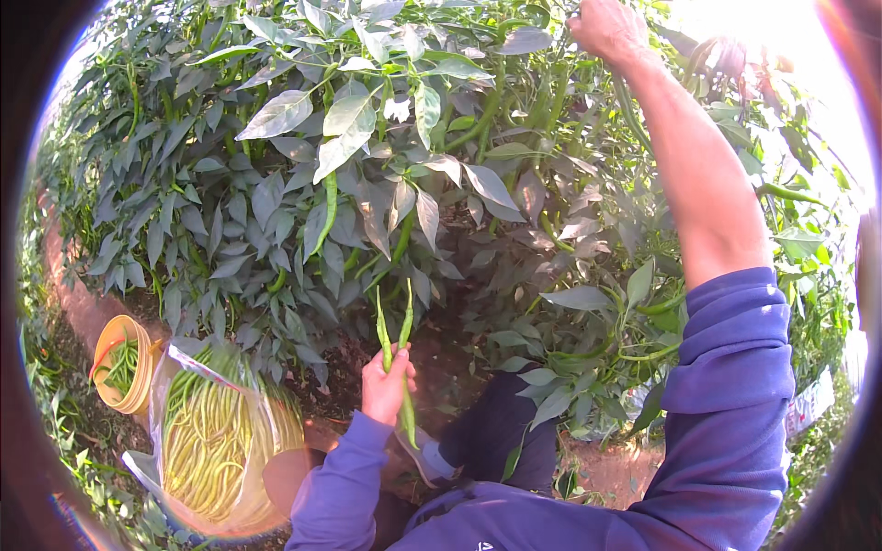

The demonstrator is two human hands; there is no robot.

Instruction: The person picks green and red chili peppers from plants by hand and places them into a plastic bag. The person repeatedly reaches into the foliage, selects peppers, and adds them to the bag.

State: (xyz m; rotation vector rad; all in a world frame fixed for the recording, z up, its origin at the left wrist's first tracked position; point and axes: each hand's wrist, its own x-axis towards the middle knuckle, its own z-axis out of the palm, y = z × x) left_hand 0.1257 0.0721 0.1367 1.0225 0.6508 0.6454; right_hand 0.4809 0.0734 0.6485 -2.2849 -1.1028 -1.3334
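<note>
Green pepper plants fill the upper view; clear plastic bag of long pale-green pods on ground, lower left; yellow bucket beside bag's upper-left edge. Right hand up in foliage, fingers curled, can't tell what's gripped. Left hand closed around two long green peppers, in front of plants; probably light, smooth, easily snapped: hold mid-length, gently.

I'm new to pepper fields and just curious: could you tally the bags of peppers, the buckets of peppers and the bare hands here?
Bag: 1
Bucket: 1
Bare hands, left hand and right hand: 2
Total: 4
</note>
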